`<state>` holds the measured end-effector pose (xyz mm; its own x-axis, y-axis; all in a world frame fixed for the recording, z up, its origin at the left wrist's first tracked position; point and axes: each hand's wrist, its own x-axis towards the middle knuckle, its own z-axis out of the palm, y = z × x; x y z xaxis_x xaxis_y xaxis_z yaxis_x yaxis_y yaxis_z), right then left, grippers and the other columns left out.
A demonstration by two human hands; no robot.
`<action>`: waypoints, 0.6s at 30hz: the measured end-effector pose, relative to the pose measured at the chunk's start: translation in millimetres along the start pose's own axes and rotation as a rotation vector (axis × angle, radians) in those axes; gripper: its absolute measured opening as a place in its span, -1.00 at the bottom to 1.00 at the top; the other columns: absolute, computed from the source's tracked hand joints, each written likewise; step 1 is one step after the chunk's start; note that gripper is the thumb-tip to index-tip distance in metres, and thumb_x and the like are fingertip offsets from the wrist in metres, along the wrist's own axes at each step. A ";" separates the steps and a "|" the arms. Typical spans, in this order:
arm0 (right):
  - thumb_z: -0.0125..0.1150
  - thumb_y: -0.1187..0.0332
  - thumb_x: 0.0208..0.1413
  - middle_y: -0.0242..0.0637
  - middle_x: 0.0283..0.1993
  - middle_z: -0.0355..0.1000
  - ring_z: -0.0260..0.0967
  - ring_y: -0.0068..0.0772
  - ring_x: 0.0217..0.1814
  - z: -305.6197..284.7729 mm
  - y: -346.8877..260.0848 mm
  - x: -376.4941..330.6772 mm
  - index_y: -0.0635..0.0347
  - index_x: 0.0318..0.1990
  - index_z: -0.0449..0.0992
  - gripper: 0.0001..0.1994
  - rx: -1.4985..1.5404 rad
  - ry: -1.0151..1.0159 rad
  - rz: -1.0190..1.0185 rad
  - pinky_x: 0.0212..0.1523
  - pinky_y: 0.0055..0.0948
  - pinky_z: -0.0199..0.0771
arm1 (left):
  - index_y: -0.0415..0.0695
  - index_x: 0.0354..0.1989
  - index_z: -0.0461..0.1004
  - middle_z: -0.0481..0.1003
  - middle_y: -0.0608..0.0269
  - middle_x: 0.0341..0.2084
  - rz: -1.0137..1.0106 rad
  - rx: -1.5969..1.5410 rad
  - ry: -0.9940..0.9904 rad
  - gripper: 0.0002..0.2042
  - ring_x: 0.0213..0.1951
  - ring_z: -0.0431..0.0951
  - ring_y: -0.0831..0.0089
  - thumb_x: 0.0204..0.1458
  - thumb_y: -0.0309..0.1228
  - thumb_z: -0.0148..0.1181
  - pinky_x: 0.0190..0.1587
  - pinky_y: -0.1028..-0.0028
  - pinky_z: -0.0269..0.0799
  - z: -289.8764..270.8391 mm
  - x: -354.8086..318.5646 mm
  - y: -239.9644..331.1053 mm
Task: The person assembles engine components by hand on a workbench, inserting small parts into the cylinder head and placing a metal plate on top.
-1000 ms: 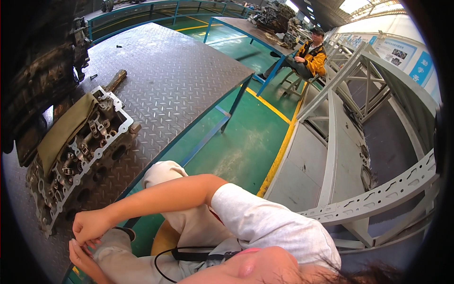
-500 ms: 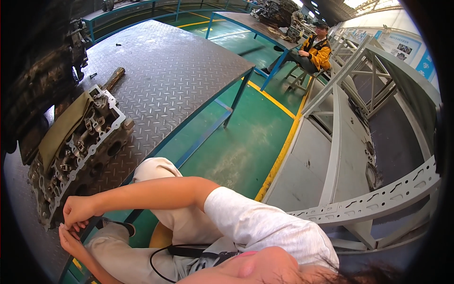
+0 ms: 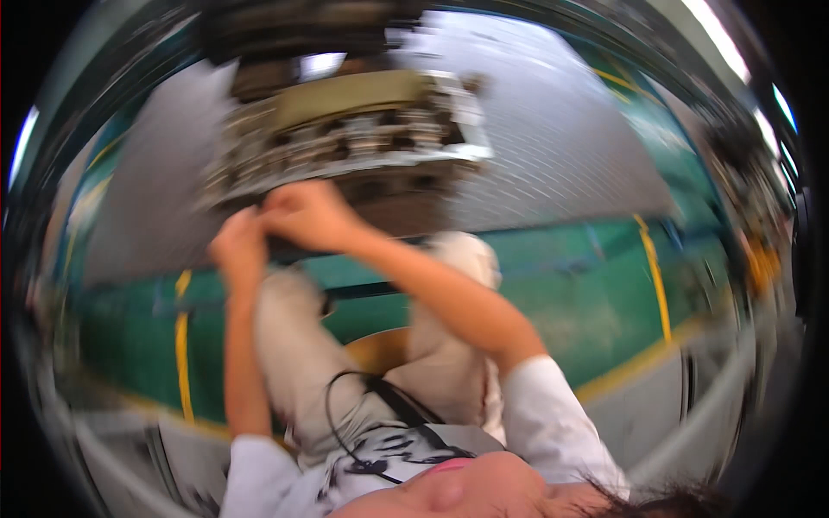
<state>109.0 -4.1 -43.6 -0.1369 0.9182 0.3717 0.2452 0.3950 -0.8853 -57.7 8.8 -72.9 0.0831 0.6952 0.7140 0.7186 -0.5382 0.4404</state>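
Observation:
My left hand and my right hand meet in front of me at the near edge of the metal table. Both look closed, fingers curled toward each other; motion blur and their small grip hide what they hold, if anything. Just beyond them lies an engine cylinder head, a grey casting with a bright flat rim and valve gear along its top. An olive-green strip of cloth or cover lies along its far side. My right hand is nearest to the casting's front edge; whether it touches, I cannot tell.
A dark, bulky engine part stands behind the cylinder head. My knees, in beige trousers, are close to the table, above a yellowish round stool. A black cord hangs at my front. Green floor with yellow lines surrounds the table.
My view has swung from the right toward the table, so the cylinder head now sits straight ahead and blurred. The hands stay close together, and the seated person at right is now a smear.

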 end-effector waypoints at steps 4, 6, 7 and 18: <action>0.28 0.39 -0.02 -0.26 -0.52 0.52 0.39 -0.62 -0.51 1.2 -9.5 7.1 0.32 -0.37 0.57 -0.85 0.079 -0.005 0.019 -0.42 -0.53 0.41 | -0.30 -0.57 0.38 0.36 0.19 -0.75 -0.170 -0.370 0.044 -0.70 -0.65 0.34 0.52 0.15 -0.35 0.01 -0.57 0.39 0.25 -1.8 13.1 15.2; 0.28 0.41 -0.01 -0.30 -0.53 0.50 0.36 -0.66 -0.52 17.0 -17.3 9.2 0.34 -0.38 0.56 -0.86 0.118 -0.047 0.012 -0.44 -0.57 0.39 | -0.32 -0.57 0.39 0.41 0.08 -0.73 -0.352 -0.447 -0.053 -0.68 -0.67 0.39 0.41 0.15 -0.34 -0.02 -0.56 0.37 0.27 -15.6 9.0 3.7; 0.28 0.42 0.00 -0.34 -0.55 0.48 0.33 -0.69 -0.53 24.9 -18.7 6.7 0.35 -0.38 0.56 -0.86 0.125 -0.028 0.011 -0.45 -0.59 0.37 | -0.31 -0.59 0.39 0.38 0.12 -0.77 -0.435 -0.465 -0.093 -0.66 -0.67 0.39 0.46 0.16 -0.33 -0.03 -0.55 0.41 0.25 -23.6 5.8 3.4; 0.27 0.42 0.04 -0.40 -0.58 0.45 0.32 -0.72 -0.52 9.2 -19.6 12.5 0.37 -0.39 0.52 -0.85 0.252 0.094 0.093 -0.48 -0.65 0.32 | -0.28 -0.65 0.38 0.31 0.22 -0.82 -0.408 -0.391 0.025 -0.65 -0.71 0.30 0.54 0.16 -0.34 -0.04 -0.59 0.46 0.18 -28.4 8.5 -3.1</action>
<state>93.6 -0.6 -24.2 -0.0323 0.9536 0.2994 0.0044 0.2996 -0.9540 -78.8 2.8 -52.7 -0.1678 0.8749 0.4543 0.3790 -0.3682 0.8490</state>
